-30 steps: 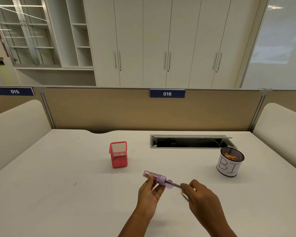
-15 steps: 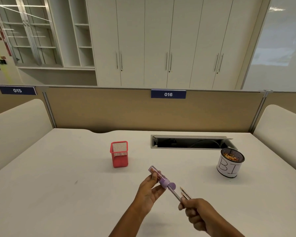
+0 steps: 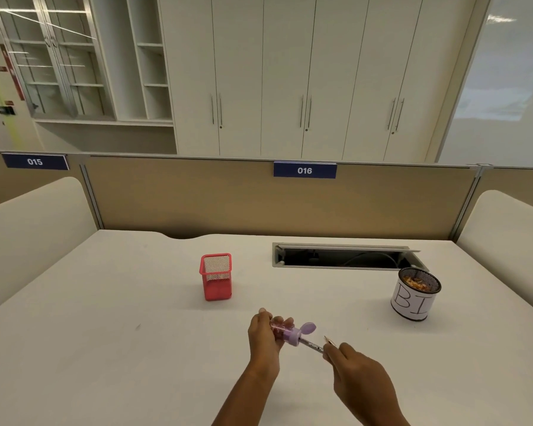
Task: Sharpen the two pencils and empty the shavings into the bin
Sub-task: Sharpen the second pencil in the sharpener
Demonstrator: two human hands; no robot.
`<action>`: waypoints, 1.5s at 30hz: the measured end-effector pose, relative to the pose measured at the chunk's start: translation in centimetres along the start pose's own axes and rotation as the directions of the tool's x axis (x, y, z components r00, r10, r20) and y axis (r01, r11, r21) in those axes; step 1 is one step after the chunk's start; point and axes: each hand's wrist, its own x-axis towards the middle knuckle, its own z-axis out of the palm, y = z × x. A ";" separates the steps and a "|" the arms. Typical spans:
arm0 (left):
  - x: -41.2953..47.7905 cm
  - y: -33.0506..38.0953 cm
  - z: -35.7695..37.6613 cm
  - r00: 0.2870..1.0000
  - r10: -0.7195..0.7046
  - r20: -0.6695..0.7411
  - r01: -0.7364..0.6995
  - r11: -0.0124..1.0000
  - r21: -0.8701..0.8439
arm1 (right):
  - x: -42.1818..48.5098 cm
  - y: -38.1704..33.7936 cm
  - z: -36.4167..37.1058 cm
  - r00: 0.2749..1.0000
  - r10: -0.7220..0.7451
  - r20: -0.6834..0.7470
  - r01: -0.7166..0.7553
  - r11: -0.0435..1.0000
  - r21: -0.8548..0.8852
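My left hand point(image 3: 263, 339) grips a purple tube sharpener point(image 3: 285, 331) with its round cap flipped open and shavings inside. A dark pencil point(image 3: 313, 345) is pushed into the sharpener's mouth. My right hand point(image 3: 359, 379) holds that pencil's far end together with a second pencil point(image 3: 330, 340), whose sharpened tip points up and left. The bin point(image 3: 414, 295), a black mesh cup wrapped in white paper marked "BI", stands at the right with shavings in it.
A red mesh pen holder point(image 3: 216, 276) stands left of centre on the white desk point(image 3: 105, 333). An open cable slot point(image 3: 342, 256) lies behind the bin. A beige partition point(image 3: 259, 201) closes the desk's far side.
The sharpener has swung back from a steep tilt to nearly level. The dark pencil is in its mouth again. My right hand has moved up and closer to the left.
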 end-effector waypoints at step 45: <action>0.5 -1.0 -0.8 0.983 -0.161 0.084 0.177 0.954 -0.242 | 1.8 -1.4 -2.5 0.288 -0.030 0.957 -0.930 -0.247 0.272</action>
